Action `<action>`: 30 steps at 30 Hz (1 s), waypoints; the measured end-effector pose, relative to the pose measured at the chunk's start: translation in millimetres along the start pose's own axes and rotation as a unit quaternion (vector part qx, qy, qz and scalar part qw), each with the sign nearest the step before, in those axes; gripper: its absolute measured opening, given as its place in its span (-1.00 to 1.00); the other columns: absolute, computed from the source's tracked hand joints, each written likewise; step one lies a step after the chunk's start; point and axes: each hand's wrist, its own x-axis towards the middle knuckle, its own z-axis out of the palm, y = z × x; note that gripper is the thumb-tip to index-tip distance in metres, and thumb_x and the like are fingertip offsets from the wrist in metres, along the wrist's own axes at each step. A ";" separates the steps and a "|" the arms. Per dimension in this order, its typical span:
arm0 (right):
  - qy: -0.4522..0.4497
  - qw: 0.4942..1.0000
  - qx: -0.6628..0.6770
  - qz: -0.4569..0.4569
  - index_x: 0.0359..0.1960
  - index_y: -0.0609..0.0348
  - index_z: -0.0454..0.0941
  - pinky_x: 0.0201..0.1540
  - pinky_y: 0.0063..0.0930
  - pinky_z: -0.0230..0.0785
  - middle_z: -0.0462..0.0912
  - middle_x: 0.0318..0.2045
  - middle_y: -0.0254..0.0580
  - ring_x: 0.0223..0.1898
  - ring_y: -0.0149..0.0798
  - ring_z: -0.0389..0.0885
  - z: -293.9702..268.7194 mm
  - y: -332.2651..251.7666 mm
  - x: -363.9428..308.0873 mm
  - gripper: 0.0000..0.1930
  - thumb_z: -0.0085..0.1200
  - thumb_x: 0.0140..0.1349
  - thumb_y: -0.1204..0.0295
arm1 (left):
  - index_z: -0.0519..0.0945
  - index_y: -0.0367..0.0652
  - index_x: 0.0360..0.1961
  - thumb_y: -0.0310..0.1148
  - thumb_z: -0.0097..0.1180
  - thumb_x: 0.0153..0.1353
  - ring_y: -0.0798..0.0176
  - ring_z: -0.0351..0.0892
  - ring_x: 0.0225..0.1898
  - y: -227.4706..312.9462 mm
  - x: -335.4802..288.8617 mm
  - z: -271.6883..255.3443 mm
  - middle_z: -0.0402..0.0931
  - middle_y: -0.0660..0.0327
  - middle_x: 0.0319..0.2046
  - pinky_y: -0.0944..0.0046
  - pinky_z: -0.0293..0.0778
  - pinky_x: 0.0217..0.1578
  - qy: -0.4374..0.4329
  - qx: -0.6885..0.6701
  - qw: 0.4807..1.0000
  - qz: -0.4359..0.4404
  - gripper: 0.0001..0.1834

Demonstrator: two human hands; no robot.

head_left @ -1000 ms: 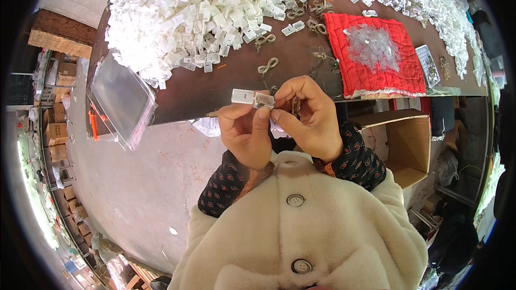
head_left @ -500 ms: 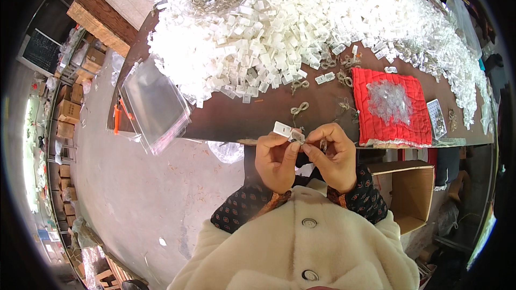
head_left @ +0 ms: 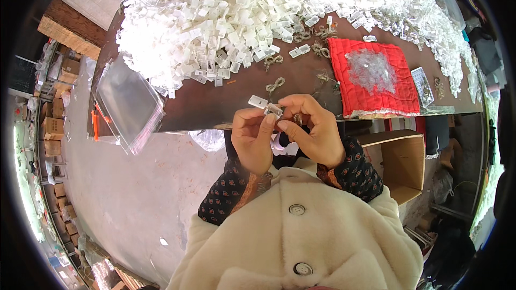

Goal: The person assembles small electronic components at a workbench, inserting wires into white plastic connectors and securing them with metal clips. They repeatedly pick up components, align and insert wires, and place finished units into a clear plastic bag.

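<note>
Just in front of the table's near edge, I hold a small white plastic case (head_left: 258, 101) with its lid flipped open. My left hand (head_left: 253, 142) is closed on it, thumb over the clear half. My right hand (head_left: 316, 131) is close against the case's right side, with its thumb and fingers bent together. What they pinch is too small to make out; a bit of cord-like loop (head_left: 298, 120) shows beneath those fingers. Past the hands, a bundled cord (head_left: 275, 84) lies on the brown table (head_left: 199, 108).
A large heap of white plastic cases (head_left: 215, 32) covers the far table. On the right, clear pieces lie on a red cloth (head_left: 344, 94), beside a small tray (head_left: 422, 87). Clear plastic bags (head_left: 129, 99) and orange-handled scissors (head_left: 95, 123) lie left. A cardboard box (head_left: 402, 166) stands below the edge.
The whole view has shifted, so the table and hands appear further up and left. My right fingers have drawn slightly apart around the case; my left hand still holds it.
</note>
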 end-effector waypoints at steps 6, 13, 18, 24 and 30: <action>0.097 0.981 -0.145 -0.085 -0.19 0.24 0.61 -0.40 -0.66 0.37 0.60 -0.35 -0.35 -0.43 -0.57 0.48 -12.4 20.0 20.9 -0.88 0.14 0.26 0.64 | 0.38 -0.30 0.11 -0.51 0.05 0.38 0.29 0.56 -0.06 -6.2 13.2 -1.2 0.54 0.08 -0.02 0.33 0.55 -0.14 0.029 -0.021 0.990 -0.136 -0.69; 0.150 0.853 -0.468 -0.175 0.00 0.10 0.54 -0.10 -0.23 0.41 0.60 -0.15 -0.10 -0.16 -0.02 0.55 -46.2 49.7 57.8 -0.66 0.19 0.15 0.52 | 0.38 -0.37 0.16 -0.53 0.04 0.34 0.23 0.56 -0.02 -0.1 39.2 -30.4 0.45 0.05 0.07 0.28 0.58 -0.12 0.004 0.163 0.971 -0.174 -0.62; 0.016 0.833 -0.506 -0.225 0.07 -0.01 0.51 0.05 -0.14 0.35 0.47 0.08 -0.11 0.02 0.08 0.47 -36.0 40.4 49.0 -0.52 0.26 0.04 0.45 | 0.36 -0.39 0.19 -0.54 0.04 0.31 0.24 0.57 -0.08 -2.4 47.8 -37.8 0.40 0.02 0.11 0.30 0.59 -0.16 0.022 0.171 0.960 -0.219 -0.58; -0.162 0.864 -0.445 -0.172 -0.01 0.11 0.54 0.02 -0.20 0.43 0.52 0.01 -0.11 -0.02 0.02 0.54 -20.3 44.6 48.3 -0.64 0.18 0.11 0.50 | 0.34 -0.35 0.25 -0.55 0.02 0.30 0.36 0.55 -0.23 -11.5 100.9 -51.1 0.47 0.04 0.00 0.37 0.57 -0.28 -0.069 0.340 0.920 -0.182 -0.52; -0.073 0.851 -0.501 -0.139 -0.14 0.18 0.53 -0.14 -0.21 0.50 0.54 -0.08 -0.10 -0.14 0.02 0.59 -45.1 60.5 54.7 -0.80 0.08 0.18 0.54 | 0.40 -0.36 0.22 -0.55 0.01 0.29 0.36 0.55 -0.21 -42.8 135.6 -40.1 0.51 0.08 -0.05 0.37 0.56 -0.26 -0.160 0.342 0.891 -0.253 -0.55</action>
